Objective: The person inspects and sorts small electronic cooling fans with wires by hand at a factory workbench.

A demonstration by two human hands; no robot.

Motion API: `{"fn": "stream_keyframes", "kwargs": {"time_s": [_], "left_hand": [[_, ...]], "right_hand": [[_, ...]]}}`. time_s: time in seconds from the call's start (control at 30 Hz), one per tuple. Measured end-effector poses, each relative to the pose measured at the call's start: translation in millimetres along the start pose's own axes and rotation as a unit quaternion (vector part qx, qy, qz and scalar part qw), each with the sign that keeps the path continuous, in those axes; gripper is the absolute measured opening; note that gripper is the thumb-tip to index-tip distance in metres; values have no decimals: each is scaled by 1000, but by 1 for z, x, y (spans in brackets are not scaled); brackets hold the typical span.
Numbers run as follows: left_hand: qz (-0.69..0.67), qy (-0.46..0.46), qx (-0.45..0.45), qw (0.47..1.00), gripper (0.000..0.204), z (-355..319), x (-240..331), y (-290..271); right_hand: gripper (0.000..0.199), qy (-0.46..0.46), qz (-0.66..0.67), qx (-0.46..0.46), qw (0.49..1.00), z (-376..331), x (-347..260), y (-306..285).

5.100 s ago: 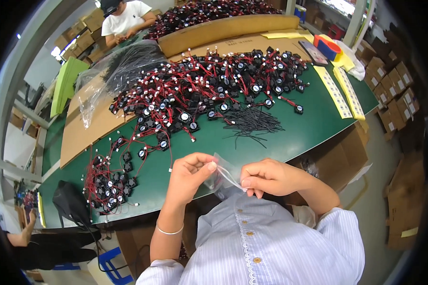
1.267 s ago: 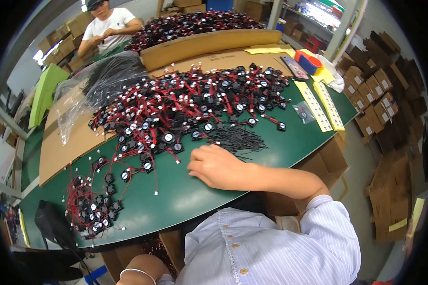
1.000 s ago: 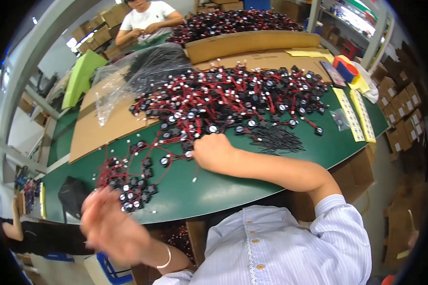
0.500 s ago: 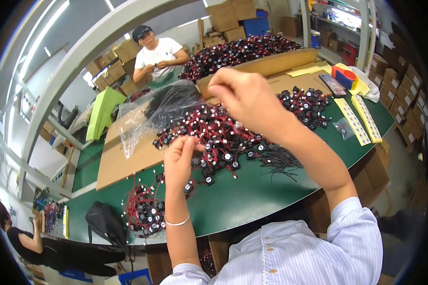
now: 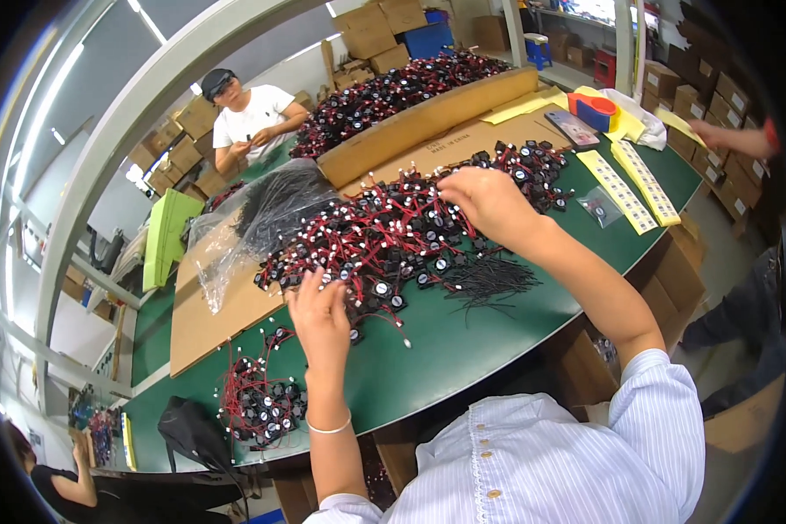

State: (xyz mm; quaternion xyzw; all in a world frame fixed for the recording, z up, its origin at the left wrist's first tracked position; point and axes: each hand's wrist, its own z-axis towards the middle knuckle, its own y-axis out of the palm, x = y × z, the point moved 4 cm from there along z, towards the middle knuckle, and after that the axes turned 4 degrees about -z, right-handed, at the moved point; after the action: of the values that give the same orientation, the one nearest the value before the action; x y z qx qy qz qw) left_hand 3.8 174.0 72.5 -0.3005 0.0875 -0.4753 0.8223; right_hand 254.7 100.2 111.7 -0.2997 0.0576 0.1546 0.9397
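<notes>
A heap of small black fans [image 5: 382, 289] with round white labels, red and black wires and white connectors covers the middle of the green table. My left hand [image 5: 320, 325] is at the heap's near left edge, fingers raised and slightly apart, with loose fans and a trailing red wire beside it. Over the heap's far right part is my right hand [image 5: 491, 203], its fingers curled together at the wires; what they hold, if anything, is hidden. Thin black cable ties [image 5: 491, 281] lie in a bundle below my right forearm.
A smaller fan pile [image 5: 266, 410] and a black bag [image 5: 188, 432] are at left. Behind are a clear plastic bag [image 5: 275, 214] and cardboard strip [image 5: 428, 127]. A phone [image 5: 572, 129], tape dispenser [image 5: 594, 111] and label strips [image 5: 618, 192] lie right. Other people [image 5: 258, 118] are nearby.
My right hand has moved down to the heap, and my left hand's fingers have spread. The view has shifted, and another person's arm has come in at the far right.
</notes>
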Motion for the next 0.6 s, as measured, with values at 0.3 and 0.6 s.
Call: {"fn": "stream_keyframes", "kwargs": {"time_s": [0.3,0.6], "left_hand": [[-678,-313,-144,649,11,-16,31,-12],[-892,-296,66,335,25,-45,24,9]], "right_hand": [[5,-29,-42,25,998,-24,-5,-48],[9,4,34,-145,989,-103,-33,-32]]}}
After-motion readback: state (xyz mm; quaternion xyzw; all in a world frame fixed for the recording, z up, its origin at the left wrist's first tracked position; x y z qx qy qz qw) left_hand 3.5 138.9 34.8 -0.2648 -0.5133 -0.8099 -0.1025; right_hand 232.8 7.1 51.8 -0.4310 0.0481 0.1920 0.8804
